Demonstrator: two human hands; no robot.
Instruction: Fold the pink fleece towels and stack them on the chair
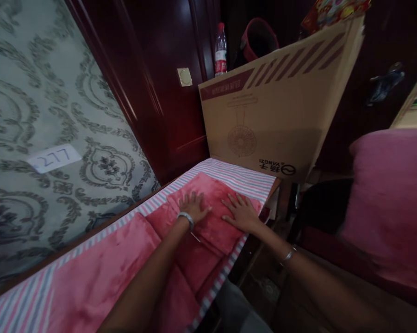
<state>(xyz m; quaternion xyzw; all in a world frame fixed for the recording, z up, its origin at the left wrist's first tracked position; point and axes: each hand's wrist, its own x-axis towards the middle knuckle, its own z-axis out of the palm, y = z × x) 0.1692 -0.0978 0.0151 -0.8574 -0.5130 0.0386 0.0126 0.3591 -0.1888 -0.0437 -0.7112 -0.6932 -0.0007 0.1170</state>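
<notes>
A plush pink cloth [107, 263], partly folded over itself in layers, lies along a narrow surface covered with a striped sheet [243, 175]. Both hands press on its folded far end. My left hand [193, 208] lies flat there with fingers spread, a bracelet at its wrist. To the right, my right hand [242, 213] also rests palm down with fingers apart, near the cloth's right edge. Neither hand grips anything. A small white strip, perhaps a tag, shows beside my left wrist. My left forearm hides part of the cloth's middle.
A large cardboard box [270, 111] stands upright at the far end, with a plastic bottle [221, 51] behind it. Patterned wallpaper [100, 162] borders the left side. A pink cushion-like item [395, 199] is at the right, beside a dark gap below the surface's edge.
</notes>
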